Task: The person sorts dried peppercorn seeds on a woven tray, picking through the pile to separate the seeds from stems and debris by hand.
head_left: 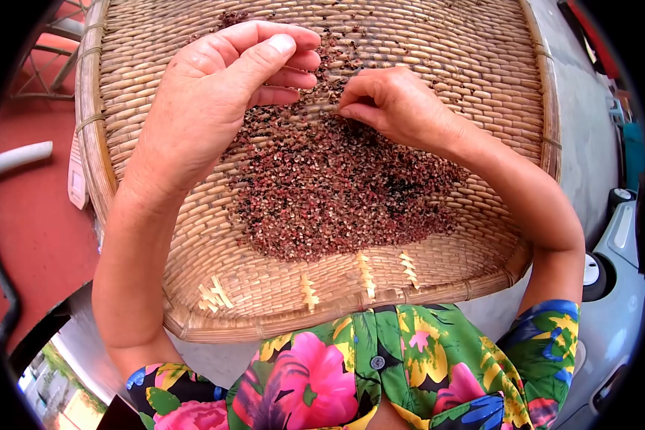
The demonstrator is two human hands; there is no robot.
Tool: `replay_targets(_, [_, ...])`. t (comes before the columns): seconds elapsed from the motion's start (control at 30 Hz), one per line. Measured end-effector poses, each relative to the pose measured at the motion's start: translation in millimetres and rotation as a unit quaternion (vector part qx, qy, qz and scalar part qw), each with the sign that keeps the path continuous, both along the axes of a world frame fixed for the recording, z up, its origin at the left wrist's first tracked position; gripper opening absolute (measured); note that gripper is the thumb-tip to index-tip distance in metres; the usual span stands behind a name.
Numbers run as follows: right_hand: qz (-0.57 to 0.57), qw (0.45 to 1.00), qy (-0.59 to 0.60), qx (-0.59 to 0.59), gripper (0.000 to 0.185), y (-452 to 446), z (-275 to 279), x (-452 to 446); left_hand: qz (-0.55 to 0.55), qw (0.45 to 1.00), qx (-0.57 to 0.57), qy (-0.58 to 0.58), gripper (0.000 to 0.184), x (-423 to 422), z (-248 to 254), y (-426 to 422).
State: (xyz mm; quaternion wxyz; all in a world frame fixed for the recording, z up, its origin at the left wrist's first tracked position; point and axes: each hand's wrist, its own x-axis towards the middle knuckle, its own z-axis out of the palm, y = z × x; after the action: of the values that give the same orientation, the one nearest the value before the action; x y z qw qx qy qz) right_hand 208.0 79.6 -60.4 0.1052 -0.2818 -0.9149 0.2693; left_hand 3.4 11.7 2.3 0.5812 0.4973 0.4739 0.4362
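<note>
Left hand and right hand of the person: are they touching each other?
Apart. The head view shows a gap between the left hand and the right hand, with woven tray and reddish bits visible through it.

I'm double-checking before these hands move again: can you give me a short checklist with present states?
1. Left hand raised over the tray: ok.
2. Right hand at the pile, thumb and finger together: ok.
3. Pile kept off the near rim: ok, woven surface shows between them.
4. Reddish and black bits separated: not ok, they lie mixed.
5. Something pinched in the right fingertips: cannot tell, too small.
6. Tray firmly supported: cannot tell, its underside is hidden.
</note>
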Motion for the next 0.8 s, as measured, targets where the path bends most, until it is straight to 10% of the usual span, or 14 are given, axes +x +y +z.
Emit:
replay_targets(0.4, [-0.148,0.884,0.071,-0.438,0.018,7,49,3,-0.05,0.995,-0.059,0.068,0.032,10,-10,-5])
replay_targets(0.8, [-0.152,0.86,0.131,-0.469,0.022,-2,61,2,-0.075,0.988,-0.13,0.033,0.018,31,-18,-14])
